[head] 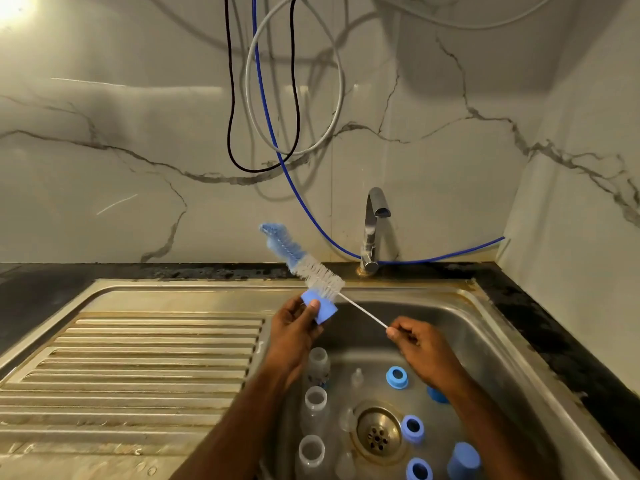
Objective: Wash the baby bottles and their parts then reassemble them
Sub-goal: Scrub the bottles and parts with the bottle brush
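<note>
The left hand (294, 327) pinches a blue cap (320, 308) above the sink (485, 327). The right hand (420, 344) grips the wire end of the brush (311, 268). The brush's long axis runs up-left from the right fingers, its bristles touching the cap, seemingly beside rather than inside it. Bottles (315, 403) lie below.

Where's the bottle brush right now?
Head view, centre: the bottle brush is held above the sink, its handle pinched by the right hand, its bristles through the blue cap in the left hand.
</note>
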